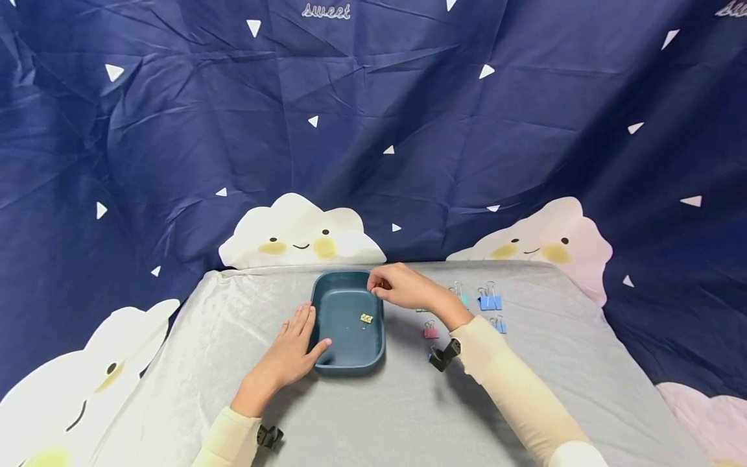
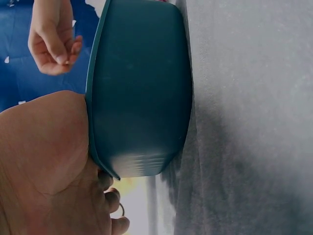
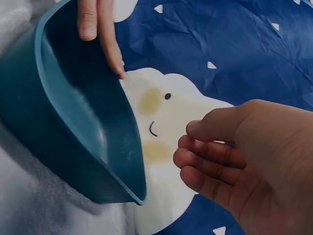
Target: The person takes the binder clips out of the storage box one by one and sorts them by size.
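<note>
Teal tray [image 1: 349, 323]: we are bracing it on grey worktop [image 1: 385, 415], left hand [image 1: 290, 353] flat against its near-left rim, fingers straight. Right hand [image 1: 401, 286] hovering over far-right rim, fingers curled, contents unclear. Yellow clip [image 1: 366, 318] lying inside; coloured clips [image 1: 489, 299] waiting just right.

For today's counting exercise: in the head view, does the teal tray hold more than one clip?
No, the teal tray holds a single yellow clip; the other clips lie on the table right of it.
</note>
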Demonstrator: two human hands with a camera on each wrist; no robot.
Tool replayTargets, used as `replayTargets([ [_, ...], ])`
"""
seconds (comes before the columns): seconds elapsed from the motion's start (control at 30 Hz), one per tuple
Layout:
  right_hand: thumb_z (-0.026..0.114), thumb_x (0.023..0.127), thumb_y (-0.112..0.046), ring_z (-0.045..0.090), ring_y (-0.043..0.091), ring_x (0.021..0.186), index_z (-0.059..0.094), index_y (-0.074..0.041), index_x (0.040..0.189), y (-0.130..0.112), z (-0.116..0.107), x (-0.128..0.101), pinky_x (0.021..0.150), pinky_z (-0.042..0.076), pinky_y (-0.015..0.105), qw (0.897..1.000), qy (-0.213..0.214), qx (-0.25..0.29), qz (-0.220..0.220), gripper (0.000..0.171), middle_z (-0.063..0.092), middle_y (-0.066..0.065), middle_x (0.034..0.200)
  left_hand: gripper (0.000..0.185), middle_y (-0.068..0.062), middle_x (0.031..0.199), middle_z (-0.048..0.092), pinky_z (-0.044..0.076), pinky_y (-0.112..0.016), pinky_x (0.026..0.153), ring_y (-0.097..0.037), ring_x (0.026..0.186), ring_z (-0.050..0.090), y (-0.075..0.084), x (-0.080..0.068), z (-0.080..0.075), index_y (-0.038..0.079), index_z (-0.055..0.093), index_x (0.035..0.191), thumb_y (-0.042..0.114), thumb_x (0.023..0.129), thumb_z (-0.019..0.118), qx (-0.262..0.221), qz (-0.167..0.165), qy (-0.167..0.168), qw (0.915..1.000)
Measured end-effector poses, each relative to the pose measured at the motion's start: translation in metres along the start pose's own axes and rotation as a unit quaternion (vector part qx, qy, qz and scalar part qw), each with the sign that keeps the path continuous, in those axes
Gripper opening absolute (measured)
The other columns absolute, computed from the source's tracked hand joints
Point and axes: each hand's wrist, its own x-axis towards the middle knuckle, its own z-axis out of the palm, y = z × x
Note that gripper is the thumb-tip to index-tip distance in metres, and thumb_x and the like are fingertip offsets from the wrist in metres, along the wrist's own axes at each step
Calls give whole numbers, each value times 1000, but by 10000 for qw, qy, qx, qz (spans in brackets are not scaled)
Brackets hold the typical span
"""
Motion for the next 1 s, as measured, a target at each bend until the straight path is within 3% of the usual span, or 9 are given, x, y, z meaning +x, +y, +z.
replayTargets([
  [0.4, 69, 98, -3, 62, 7, 84, 73, -15, 97, -2, 19, 28, 81, 55, 27, 9937, -953, -553, -191, 13, 70, -4, 92, 89, -20, 179, 13, 20, -66, 131, -40, 166, 13, -6, 2, 7, -4, 18, 168, 54, 110, 52, 85, -82, -16, 9999],
  [0.67, 68, 98, 1, 61, 11, 83, 75, -12, 101, -1, 37, 46, 81, 54, 28, 9865, -1386, -854, -185, 14, 71, 0, 96, 86, -23, 178, 13, 19, -68, 130, -43, 166, 14, -1, 1, 3, -5, 19, 168, 48, 110, 53, 61, -113, -109, 9999],
  [0.83, 63, 97, 9, 61, 13, 88, 77, -5, 108, -2, 46, 53, 82, 55, 29, 9779, -1793, -1074, -22, 22, 71, 3, 99, 85, -22, 179, 10, 19, -67, 130, -43, 166, 12, 3, 2, -2, -6, 17, 168, 46, 111, 53, 127, -189, -271, 9994],
  [1.0, 60, 96, 14, 63, 13, 91, 78, -7, 109, -1, 53, 56, 82, 55, 27, 9690, -2076, -1322, 204, 31, 72, 2, 102, 85, -21, 179, 8, 18, -66, 131, -41, 166, 10, 3, 2, -2, -6, 15, 168, 47, 112, 51, 193, -193, -309, 9991],
])
